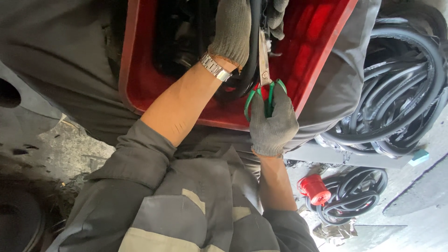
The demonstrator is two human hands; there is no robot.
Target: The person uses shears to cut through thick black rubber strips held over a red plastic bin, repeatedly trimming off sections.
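Observation:
My right hand (272, 122), in a grey knit glove, grips green-handled scissors (264, 70) whose blades point up along a black cable (254, 42). My left hand (232, 29), also gloved and with a metal watch (215, 67) at the wrist, holds that black cable inside a red plastic tray (140, 88) resting on my lap. The upper part of the cable and the scissor tips run out of the top of the view.
A large heap of coiled black cables (401, 93) lies at the right. A smaller coil (354, 193) with a red plug (313, 189) sits on the concrete floor below it. A small teal block (419, 157) is near the right edge.

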